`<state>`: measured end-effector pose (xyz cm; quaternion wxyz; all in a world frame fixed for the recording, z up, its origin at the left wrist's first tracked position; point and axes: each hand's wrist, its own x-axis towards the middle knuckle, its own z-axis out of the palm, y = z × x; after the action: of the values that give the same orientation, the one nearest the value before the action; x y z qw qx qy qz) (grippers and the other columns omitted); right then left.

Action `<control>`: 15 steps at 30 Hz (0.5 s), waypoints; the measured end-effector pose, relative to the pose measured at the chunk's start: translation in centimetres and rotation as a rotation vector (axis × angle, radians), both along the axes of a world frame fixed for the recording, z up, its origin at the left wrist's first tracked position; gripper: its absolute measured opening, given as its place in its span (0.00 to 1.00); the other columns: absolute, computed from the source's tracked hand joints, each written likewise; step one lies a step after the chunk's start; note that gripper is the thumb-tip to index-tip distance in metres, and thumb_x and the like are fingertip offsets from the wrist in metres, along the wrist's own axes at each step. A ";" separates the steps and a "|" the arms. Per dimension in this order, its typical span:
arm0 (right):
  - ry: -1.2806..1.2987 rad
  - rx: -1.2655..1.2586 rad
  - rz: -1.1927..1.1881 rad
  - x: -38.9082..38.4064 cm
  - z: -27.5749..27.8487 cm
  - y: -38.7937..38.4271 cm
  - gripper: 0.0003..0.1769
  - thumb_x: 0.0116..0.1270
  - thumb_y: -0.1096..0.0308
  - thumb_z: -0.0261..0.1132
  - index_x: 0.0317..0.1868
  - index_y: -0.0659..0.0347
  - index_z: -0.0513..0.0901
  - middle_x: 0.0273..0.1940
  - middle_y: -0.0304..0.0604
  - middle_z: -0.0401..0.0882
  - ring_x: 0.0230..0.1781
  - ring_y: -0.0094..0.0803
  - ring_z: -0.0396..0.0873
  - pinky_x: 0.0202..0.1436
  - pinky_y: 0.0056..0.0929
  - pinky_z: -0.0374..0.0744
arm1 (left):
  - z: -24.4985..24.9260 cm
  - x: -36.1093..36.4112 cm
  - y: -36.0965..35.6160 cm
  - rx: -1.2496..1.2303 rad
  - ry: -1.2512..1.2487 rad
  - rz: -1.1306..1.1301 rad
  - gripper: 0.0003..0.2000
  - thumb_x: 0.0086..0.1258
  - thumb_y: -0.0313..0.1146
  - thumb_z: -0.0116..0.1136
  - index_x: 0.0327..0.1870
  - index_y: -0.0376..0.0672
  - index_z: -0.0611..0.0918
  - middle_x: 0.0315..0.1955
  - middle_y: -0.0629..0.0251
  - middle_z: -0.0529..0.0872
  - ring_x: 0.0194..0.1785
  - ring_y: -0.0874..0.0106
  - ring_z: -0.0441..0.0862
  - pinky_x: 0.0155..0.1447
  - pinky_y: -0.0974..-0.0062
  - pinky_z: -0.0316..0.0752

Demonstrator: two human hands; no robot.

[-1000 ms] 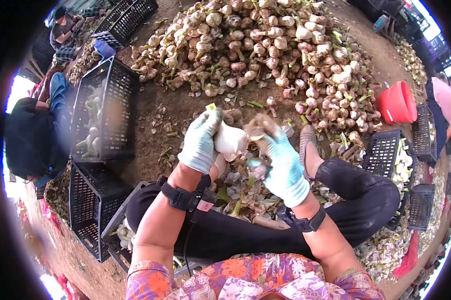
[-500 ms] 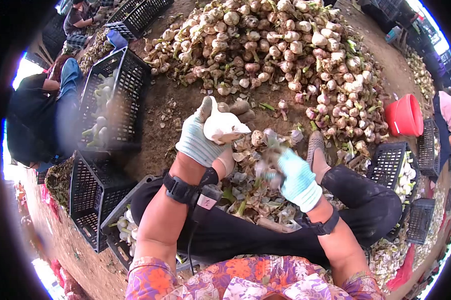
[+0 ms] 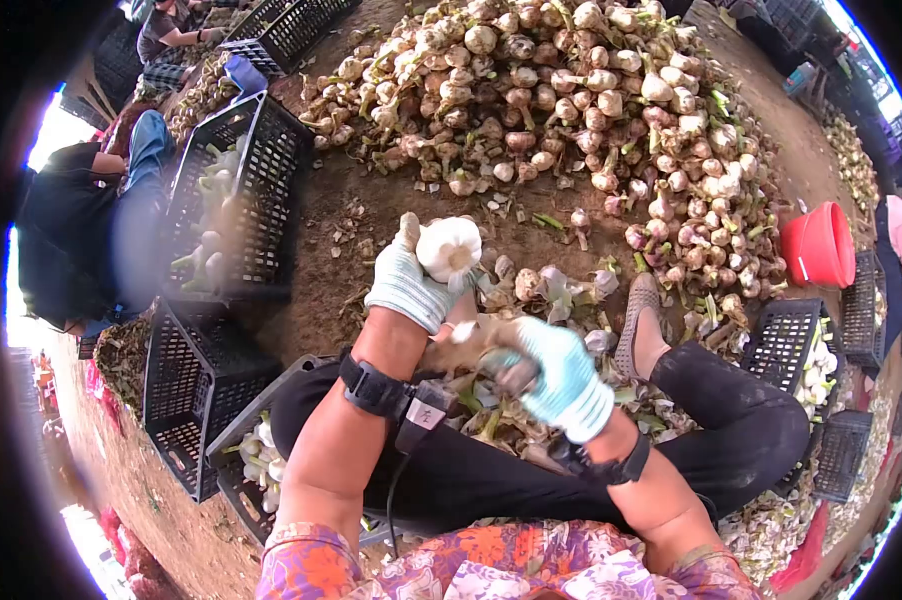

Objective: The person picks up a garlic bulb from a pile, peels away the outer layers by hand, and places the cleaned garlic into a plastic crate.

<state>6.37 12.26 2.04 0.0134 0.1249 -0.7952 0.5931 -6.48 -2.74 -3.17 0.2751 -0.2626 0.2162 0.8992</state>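
A peeled-looking white garlic bulb (image 3: 449, 249) sits in my gloved left hand (image 3: 409, 278), its fingers closed round it and the round root face turned toward me. Lower and to the right, my gloved right hand (image 3: 556, 375) hovers over the loose skins, apart from the bulb. Its fingers are smeared by motion, so I cannot make out whether anything is in them. Dry garlic skins and cut stalks (image 3: 491, 415) lie between my legs beneath both hands.
A large heap of untrimmed garlic (image 3: 571, 90) rises ahead. Black crates (image 3: 301, 150) stand on the left, one holding white bulbs. Another crate (image 3: 779, 340) and a red bucket (image 3: 818, 245) are on the right. A person (image 3: 81, 235) sits at the left.
The garlic bulb has turned in my left hand, from stem upward to its round face toward me. My right hand has moved left and down, closer to my left wrist.
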 end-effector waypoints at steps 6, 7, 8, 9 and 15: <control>-0.260 0.630 -0.185 -0.7 -8.4 6.5 0.17 0.50 0.71 0.61 0.43 0.55 0.78 0.35 0.49 0.78 0.36 0.47 0.77 0.41 0.34 0.75 | 1.1 -4.3 -5.9 0.085 0.420 0.249 0.18 0.63 0.42 0.48 0.43 0.35 0.72 0.37 0.58 0.77 0.41 0.61 0.77 0.50 0.62 0.74; -0.410 0.534 -0.187 -0.9 -10.2 8.3 0.14 0.50 0.70 0.60 0.40 0.56 0.80 0.35 0.49 0.78 0.37 0.46 0.77 0.42 0.33 0.75 | 0.0 -7.7 -10.0 -0.614 0.642 0.443 0.17 0.62 0.40 0.46 0.42 0.34 0.72 0.37 0.56 0.76 0.43 0.61 0.76 0.53 0.61 0.72; -0.487 0.573 -0.193 -1.6 -10.1 9.4 0.13 0.51 0.70 0.60 0.39 0.55 0.80 0.36 0.50 0.78 0.37 0.45 0.77 0.42 0.33 0.75 | 3.6 -7.2 -11.0 -0.030 0.514 0.523 0.18 0.60 0.38 0.47 0.45 0.32 0.71 0.38 0.54 0.76 0.44 0.60 0.75 0.53 0.60 0.72; -0.451 0.615 -0.253 -1.7 -13.2 11.5 0.12 0.50 0.69 0.60 0.37 0.56 0.81 0.35 0.52 0.78 0.36 0.46 0.77 0.41 0.35 0.75 | 8.1 -6.3 -11.6 0.548 0.358 0.580 0.20 0.59 0.36 0.47 0.49 0.31 0.70 0.40 0.52 0.75 0.46 0.59 0.74 0.53 0.59 0.72; -0.431 0.743 -0.304 -6.8 -17.7 10.9 0.13 0.49 0.71 0.59 0.39 0.59 0.78 0.37 0.54 0.76 0.38 0.50 0.75 0.40 0.40 0.74 | 6.0 -4.4 -5.5 0.091 0.567 -0.023 0.23 0.65 0.45 0.46 0.53 0.34 0.68 0.45 0.52 0.74 0.45 0.63 0.74 0.44 0.67 0.74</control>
<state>-0.41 23.15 -15.66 -0.1111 -0.1232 -0.9481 0.2711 -10.88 -8.29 2.82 0.2254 0.0143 0.2468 0.9424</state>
